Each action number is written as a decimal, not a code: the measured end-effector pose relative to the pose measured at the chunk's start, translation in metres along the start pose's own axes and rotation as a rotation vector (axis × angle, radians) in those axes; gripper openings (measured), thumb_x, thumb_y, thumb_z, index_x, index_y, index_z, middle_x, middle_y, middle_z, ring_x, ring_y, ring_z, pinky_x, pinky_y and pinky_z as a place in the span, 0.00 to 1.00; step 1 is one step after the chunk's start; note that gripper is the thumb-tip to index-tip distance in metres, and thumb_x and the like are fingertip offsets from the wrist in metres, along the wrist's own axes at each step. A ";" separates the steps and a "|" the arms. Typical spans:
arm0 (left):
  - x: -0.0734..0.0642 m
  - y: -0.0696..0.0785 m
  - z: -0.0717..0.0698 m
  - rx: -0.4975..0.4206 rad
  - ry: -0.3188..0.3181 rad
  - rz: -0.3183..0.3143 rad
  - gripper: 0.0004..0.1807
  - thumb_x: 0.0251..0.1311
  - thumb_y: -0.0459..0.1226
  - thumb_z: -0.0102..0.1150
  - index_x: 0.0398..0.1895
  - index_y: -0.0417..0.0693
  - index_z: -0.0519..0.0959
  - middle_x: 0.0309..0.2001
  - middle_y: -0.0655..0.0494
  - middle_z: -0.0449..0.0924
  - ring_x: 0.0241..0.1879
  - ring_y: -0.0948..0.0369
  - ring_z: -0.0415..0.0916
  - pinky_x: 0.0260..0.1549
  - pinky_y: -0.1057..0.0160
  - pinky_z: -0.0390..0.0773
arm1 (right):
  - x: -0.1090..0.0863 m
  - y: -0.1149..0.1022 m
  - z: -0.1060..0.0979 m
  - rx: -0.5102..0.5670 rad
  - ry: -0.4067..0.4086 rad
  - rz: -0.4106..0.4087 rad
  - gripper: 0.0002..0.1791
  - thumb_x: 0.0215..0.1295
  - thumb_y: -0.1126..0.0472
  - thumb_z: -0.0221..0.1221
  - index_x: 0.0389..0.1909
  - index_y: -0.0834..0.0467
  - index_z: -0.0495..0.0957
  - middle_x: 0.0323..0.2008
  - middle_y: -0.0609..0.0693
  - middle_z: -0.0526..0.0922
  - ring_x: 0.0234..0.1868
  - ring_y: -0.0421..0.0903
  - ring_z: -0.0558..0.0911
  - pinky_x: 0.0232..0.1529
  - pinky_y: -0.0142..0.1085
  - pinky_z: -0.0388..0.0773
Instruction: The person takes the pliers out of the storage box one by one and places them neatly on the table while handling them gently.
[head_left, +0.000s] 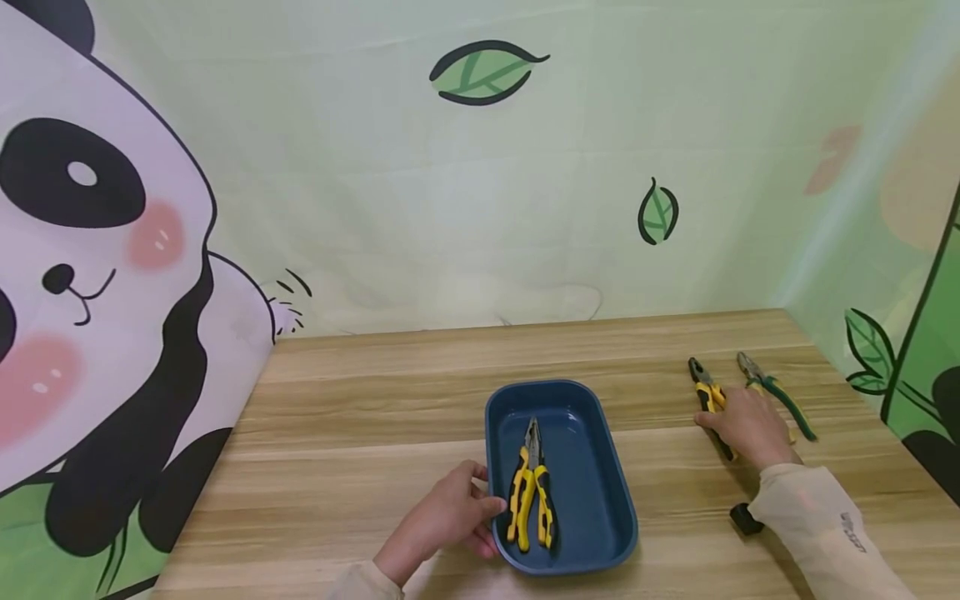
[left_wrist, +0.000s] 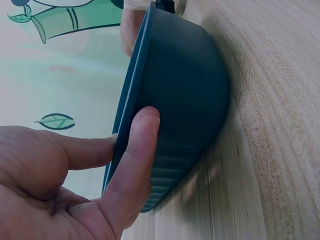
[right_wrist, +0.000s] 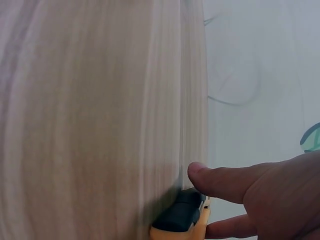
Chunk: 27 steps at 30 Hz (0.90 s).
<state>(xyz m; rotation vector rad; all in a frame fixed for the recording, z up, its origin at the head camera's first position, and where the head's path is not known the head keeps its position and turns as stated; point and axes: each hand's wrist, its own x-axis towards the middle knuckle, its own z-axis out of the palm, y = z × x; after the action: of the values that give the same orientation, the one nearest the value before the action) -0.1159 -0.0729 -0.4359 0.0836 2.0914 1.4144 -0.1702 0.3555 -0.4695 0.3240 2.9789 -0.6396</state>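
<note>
A blue rectangular tray (head_left: 588, 500) sits on the table, with yellow-and-black long-nose pliers (head_left: 522, 500) lying in its left half, jaws toward the back. My left hand (head_left: 453, 510) pinches the tray's left wall; the left wrist view shows the thumb and fingers on either side of the rim. To the right, my right hand (head_left: 753, 427) holds the handles of a second pair of yellow-and-black pliers (head_left: 702, 392) lying on the table. In the right wrist view, thumb and a finger sit across the handle (right_wrist: 182, 212). Just beyond that hand lie green-handled pliers (head_left: 787, 406), partly hidden by it.
The wood-grain table (head_left: 360, 417) runs back to a pale green cloth backdrop (head_left: 375, 208) with a panda and leaves on it. Another cloth panel closes the right side. A small black piece (head_left: 746, 519) shows beside the right sleeve.
</note>
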 end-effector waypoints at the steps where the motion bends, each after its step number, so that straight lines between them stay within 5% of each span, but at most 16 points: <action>1: 0.000 0.000 0.000 0.001 0.001 -0.001 0.24 0.71 0.29 0.61 0.63 0.29 0.64 0.35 0.42 0.79 0.19 0.57 0.81 0.21 0.56 0.89 | 0.000 0.000 0.000 -0.001 0.000 -0.004 0.22 0.68 0.49 0.66 0.30 0.64 0.72 0.23 0.53 0.67 0.21 0.49 0.70 0.19 0.36 0.64; 27: 0.001 -0.001 0.001 0.008 0.004 0.010 0.24 0.71 0.30 0.62 0.63 0.29 0.64 0.35 0.43 0.80 0.19 0.57 0.82 0.20 0.58 0.88 | -0.007 -0.005 -0.011 -0.008 -0.069 -0.182 0.14 0.81 0.57 0.52 0.39 0.66 0.71 0.29 0.57 0.72 0.27 0.52 0.73 0.25 0.41 0.71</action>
<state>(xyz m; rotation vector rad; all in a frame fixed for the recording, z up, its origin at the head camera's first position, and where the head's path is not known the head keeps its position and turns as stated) -0.1164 -0.0720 -0.4371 0.0943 2.1032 1.4134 -0.1649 0.3541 -0.4565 0.0285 2.9666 -0.6402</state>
